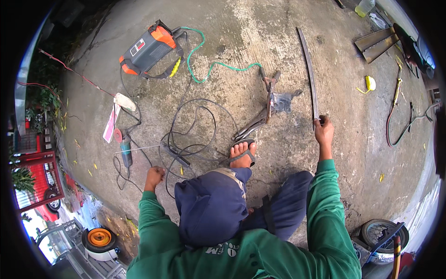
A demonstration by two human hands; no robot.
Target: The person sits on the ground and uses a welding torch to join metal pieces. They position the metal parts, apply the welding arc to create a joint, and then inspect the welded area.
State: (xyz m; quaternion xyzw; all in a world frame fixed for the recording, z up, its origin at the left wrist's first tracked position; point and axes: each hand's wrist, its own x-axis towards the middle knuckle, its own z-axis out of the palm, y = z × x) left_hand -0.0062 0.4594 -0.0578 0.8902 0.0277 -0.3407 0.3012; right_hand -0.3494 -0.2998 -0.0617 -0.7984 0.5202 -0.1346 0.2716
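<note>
Two hands show at the ends of green sleeves, seen from above a person crouched on a concrete floor. Right hand: closed around the near end of a long, thin metal strip, which runs away from it across the floor in a slight curve. Left hand: curled into a loose fist resting on or just above the floor, near a loop of black cable; whether it grips anything cannot be told. Sandalled foot: planted between the two hands, its toes just beside the near end of a welded metal bracket, which lies to the left of the strip. Welding rod holder: lies on the floor just beyond the left hand, with a thin rod pointing left from it. Angle grinder: lies further left of the holder, beside a pink card. Orange and grey welding machine: stands well beyond the left hand, with a green cable trailing from it toward the bracket. Yellow tape measure: lies to the right of the strip, well apart from it. Flat metal plates: lie beyond the tape measure, near the far right rim.
</note>
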